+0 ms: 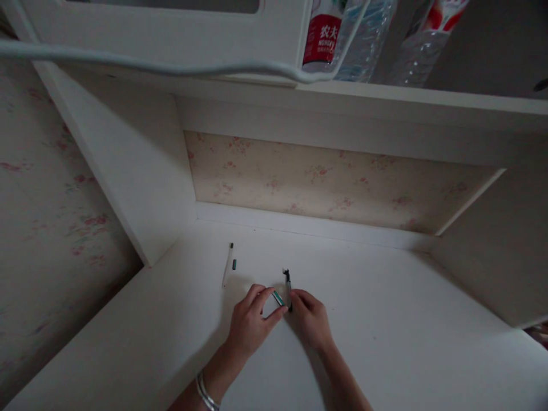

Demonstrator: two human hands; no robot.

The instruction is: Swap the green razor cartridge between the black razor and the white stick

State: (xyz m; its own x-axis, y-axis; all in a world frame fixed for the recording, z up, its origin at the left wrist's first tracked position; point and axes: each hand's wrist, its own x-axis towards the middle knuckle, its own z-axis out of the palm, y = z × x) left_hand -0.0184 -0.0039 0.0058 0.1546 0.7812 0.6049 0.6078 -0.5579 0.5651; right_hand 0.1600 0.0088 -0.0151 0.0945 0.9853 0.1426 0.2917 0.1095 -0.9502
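Observation:
My left hand (252,318), with a bracelet on its wrist, pinches a short green-and-white stick-like piece (278,298) between thumb and forefinger. Just to the right, the fingers of my right hand (311,314) are closed on a slim dark pen-like piece (288,281) with a black, uneven top end. The two pieces are close together at their lower ends; I cannot tell whether they touch. On the desk beyond my left hand lie a thin pale rod like a pen refill (228,265), dark at its far end, and a small dark green piece (234,264).
The white desk (385,297) runs back to a low ledge and a wall with flowered paper (299,177). Side panels (124,154) flank it. Above, a shelf holds plastic bottles (322,37), and a pale cable (171,69) crosses in front.

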